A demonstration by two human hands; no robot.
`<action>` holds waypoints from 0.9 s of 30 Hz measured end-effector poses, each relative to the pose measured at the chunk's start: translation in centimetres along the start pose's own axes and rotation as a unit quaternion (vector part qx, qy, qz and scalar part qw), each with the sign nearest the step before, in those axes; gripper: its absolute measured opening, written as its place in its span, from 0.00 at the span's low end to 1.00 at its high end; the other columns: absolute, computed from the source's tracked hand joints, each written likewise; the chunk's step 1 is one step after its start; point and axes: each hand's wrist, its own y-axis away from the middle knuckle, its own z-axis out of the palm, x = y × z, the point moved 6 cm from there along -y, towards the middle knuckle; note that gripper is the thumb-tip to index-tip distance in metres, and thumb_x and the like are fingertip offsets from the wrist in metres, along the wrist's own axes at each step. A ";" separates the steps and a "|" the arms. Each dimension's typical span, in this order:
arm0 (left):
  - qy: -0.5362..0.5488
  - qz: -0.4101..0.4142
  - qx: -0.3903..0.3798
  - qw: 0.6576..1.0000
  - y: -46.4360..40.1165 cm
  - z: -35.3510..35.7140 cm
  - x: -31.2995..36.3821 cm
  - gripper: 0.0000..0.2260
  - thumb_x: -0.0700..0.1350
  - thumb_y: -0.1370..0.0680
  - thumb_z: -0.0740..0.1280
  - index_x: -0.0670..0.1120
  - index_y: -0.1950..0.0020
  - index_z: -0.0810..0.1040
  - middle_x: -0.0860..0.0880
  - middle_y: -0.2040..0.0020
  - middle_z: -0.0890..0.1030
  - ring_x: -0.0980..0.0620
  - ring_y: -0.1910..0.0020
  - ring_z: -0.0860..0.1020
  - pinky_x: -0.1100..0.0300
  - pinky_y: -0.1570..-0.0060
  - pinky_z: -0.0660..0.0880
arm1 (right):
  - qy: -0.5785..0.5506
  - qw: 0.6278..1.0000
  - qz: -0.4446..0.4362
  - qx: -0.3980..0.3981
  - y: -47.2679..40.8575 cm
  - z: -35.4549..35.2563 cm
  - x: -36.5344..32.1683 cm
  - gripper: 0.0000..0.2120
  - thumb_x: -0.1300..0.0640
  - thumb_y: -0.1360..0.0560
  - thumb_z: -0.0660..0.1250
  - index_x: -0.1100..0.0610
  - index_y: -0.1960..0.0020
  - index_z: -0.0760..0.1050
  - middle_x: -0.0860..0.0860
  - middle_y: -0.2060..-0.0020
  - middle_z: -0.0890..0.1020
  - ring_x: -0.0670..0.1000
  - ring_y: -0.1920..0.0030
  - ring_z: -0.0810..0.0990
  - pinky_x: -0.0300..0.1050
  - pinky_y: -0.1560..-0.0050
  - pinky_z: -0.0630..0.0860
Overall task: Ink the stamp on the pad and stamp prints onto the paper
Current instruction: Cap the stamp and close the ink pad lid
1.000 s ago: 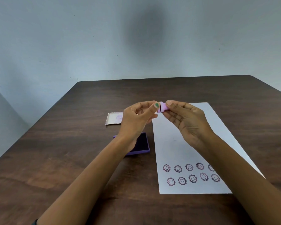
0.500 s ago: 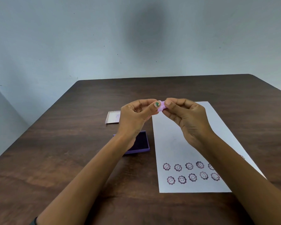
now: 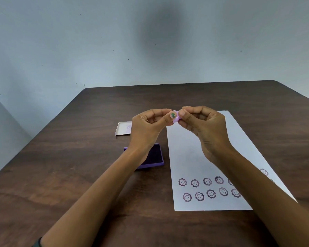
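**Both hands pinch the stamp above the bench**

The left hand (image 3: 148, 129) and right hand (image 3: 205, 127) grip the small lilac stamp (image 3: 177, 118) between their fingertips, raised over the far end of the paper (image 3: 191, 154). The open ink pad (image 3: 154, 156) lies just left of the paper.

A dark brown wooden table (image 3: 78, 166) with visible grain and rounded far corners fills the lower half of the scene. Behind it stands a plain pale blue-grey wall (image 3: 61, 41), speckled with small dark marks. A soft dark shadow (image 3: 161, 31) falls on the wall's upper middle.
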 end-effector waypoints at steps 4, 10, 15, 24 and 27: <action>-0.029 0.036 -0.012 0.999 0.0 0.1 0.8 0.08 0.44 0.27 0.72 0.46 0.50 0.83 0.50 0.54 0.85 0.54 0.56 0.83 0.67 0.55 0.78 | -0.024 1.000 -0.002 -0.002 0.0 -0.1 -0.3 0.11 0.62 0.31 0.71 0.62 0.49 0.78 0.58 0.53 0.83 0.55 0.54 0.84 0.40 0.56 0.81; -0.146 0.112 -0.020 0.983 -0.4 -0.8 2.5 0.04 0.49 0.24 0.67 0.54 0.52 0.81 0.61 0.55 0.82 0.64 0.54 0.80 0.72 0.55 0.74 | 0.019 0.999 -0.030 0.023 0.2 -0.3 -0.2 0.10 0.60 0.31 0.72 0.60 0.50 0.79 0.54 0.57 0.84 0.51 0.56 0.84 0.37 0.57 0.81; -0.285 0.133 -0.018 0.949 -1.7 -3.7 2.0 0.08 0.52 0.23 0.65 0.54 0.48 0.81 0.65 0.56 0.79 0.67 0.52 0.77 0.61 0.46 0.72 | 0.195 0.975 -0.106 0.021 0.4 0.2 -0.6 0.11 0.56 0.32 0.73 0.56 0.50 0.79 0.48 0.58 0.82 0.42 0.59 0.81 0.25 0.62 0.75; -0.339 0.023 0.022 0.940 -3.2 -12.1 -2.7 0.10 0.51 0.23 0.65 0.51 0.43 0.78 0.51 0.44 0.80 0.54 0.45 0.76 0.59 0.49 0.69 | 0.351 0.920 -0.148 -0.094 -0.4 3.6 0.7 0.10 0.58 0.31 0.72 0.59 0.51 0.80 0.51 0.57 0.82 0.43 0.63 0.76 0.22 0.66 0.69; -0.347 0.001 0.003 0.938 -3.8 -12.2 -3.7 0.15 0.52 0.23 0.65 0.48 0.39 0.76 0.48 0.38 0.77 0.53 0.43 0.74 0.58 0.47 0.69 | 0.375 0.910 -0.145 -0.102 -1.5 4.1 1.1 0.10 0.59 0.30 0.71 0.60 0.51 0.80 0.55 0.53 0.84 0.46 0.59 0.77 0.26 0.63 0.68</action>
